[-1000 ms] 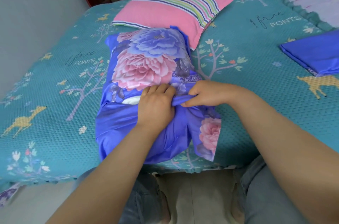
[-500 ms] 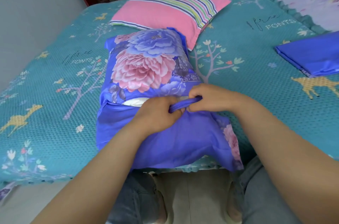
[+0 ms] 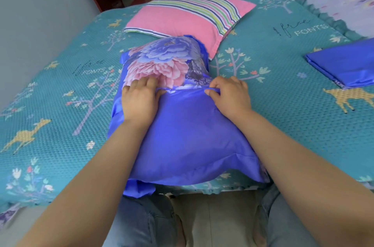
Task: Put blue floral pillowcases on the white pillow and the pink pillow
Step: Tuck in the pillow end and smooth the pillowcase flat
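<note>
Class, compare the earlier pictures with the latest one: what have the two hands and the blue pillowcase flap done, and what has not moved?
The left hand and right hand, close together earlier, have spread apart along the flap edge of the blue floral pillowcase, drawing it across the opening; the white pillow no longer shows. The pink pillow and folded blue pillowcase lie unmoved.

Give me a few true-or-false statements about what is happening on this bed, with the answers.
1. Both hands hold the plain blue flap's edge of the pillowcase. True: left hand, right hand.
2. The pink pillow already wears a blue floral case. False: it lies bare, in pink with stripes.
3. A folded blue cloth lies on the bedspread off to the right. True.
4. The pink pillow lies nearer the person than the one being covered. False: it lies beyond it.
</note>
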{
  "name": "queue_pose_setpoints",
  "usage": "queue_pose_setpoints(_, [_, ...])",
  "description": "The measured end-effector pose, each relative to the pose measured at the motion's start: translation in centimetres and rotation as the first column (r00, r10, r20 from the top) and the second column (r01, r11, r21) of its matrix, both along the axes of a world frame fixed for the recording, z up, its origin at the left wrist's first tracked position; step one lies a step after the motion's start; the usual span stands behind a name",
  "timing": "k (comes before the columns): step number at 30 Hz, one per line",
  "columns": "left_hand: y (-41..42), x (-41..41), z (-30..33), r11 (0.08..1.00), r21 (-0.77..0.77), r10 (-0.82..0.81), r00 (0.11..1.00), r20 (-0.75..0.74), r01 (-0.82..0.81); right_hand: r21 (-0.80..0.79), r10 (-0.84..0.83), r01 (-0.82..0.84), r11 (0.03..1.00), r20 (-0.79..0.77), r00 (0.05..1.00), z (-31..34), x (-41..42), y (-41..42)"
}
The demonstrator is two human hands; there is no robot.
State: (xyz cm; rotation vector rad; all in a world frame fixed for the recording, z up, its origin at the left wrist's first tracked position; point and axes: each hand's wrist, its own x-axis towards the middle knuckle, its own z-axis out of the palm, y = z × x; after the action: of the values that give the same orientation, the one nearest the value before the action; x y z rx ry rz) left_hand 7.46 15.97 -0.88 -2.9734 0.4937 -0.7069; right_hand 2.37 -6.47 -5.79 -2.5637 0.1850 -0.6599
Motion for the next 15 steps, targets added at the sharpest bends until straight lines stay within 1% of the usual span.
queue_pose_setpoints(2, [-0.7, -1.4, -0.5, 0.998, 0.036, -0.065, 0.98, 0.191, 0.059, 0.06, -0.06, 0.06, 0.996, 0.0, 0.998, -0.6, 0.5, -0.1])
queue_pose_setpoints(3, [-1.5, -2.6, -0.7, 0.988, 0.025, -0.157, 0.958, 0.238, 0.155, 0.092, -0.059, 0.06, 0.994, -0.009, 0.998, -1.0, 0.7, -0.3])
queue_pose_setpoints(4, [-2.5, -3.9, -1.2, 0.957, 0.015, -0.287, 0.933, 0.217, 0.291, 0.146, -0.046, 0.048, 0.988, -0.013, 0.999, -1.2, 0.9, -0.5])
queue_pose_setpoints(5, [-3.5, -5.5, -1.8, 0.909, 0.009, -0.414, 0.9, 0.138, 0.417, 0.217, -0.03, 0.032, 0.976, -0.013, 0.999, -1.2, 0.9, -0.7])
queue_pose_setpoints(6, [-4.5, -7.0, -2.6, 0.866, 0.007, -0.5, 0.866, 0.023, 0.5, 0.288, -0.019, 0.024, 0.957, -0.018, 1.0, -1.2, 0.8, -0.9])
queue_pose_setpoints(7, [-5.2, -8.4, -3.5, 0.846, -0.008, -0.533, 0.842, -0.082, 0.534, 0.342, -0.019, 0.034, 0.939, -0.047, 0.999, -1.2, 0.4, -1.1])
queue_pose_setpoints(8, [-5.4, -8.9, -4.5, 0.851, -0.029, -0.523, 0.84, -0.144, 0.525, 0.371, -0.018, 0.057, 0.927, -0.109, 0.994, -1.3, 0.2, -1.3])
queue_pose_setpoints(9, [-5.4, -9.1, -5.4, 0.863, -0.052, -0.503, 0.848, -0.164, 0.502, 0.37, -0.008, 0.078, 0.926, -0.187, 0.982, -1.4, -0.3, -1.7])
queue_pose_setpoints(10, [-5.2, -8.9, -6.0, 0.875, -0.071, -0.484, 0.86, -0.162, 0.479, 0.376, 0.034, 0.063, 0.925, -0.248, 0.968, -1.4, -1.1, -2.0])
queue_pose_setpoints(11, [-4.9, -8.7, -6.4, 0.884, -0.086, -0.468, 0.87, -0.159, 0.459, 0.413, 0.108, 0.01, 0.911, -0.263, 0.959, -1.3, -2.1, -2.3])
queue_pose_setpoints(12, [-4.7, -8.3, -6.6, 0.893, -0.098, -0.45, 0.879, -0.16, 0.439, 0.483, 0.195, -0.06, 0.874, -0.233, 0.953, -1.0, -3.2, -2.4])
queue_pose_setpoints(13, [-4.5, -8.1, -6.6, 0.902, -0.112, -0.431, 0.888, -0.16, 0.417, 0.539, 0.257, -0.132, 0.832, -0.164, 0.952, -0.6, -4.5, -2.3])
queue_pose_setpoints(14, [-4.6, -8.3, -6.5, 0.908, -0.128, -0.415, 0.897, -0.15, 0.399, 0.552, 0.28, -0.19, 0.812, -0.083, 0.957, -0.2, -6.0, -2.2])
queue_pose_setpoints(15, [-4.6, -8.4, -6.4, 0.917, -0.138, -0.392, 0.91, -0.132, 0.375, 0.535, 0.292, -0.233, 0.812, -0.027, 0.956, 0.0, -7.4, -1.9])
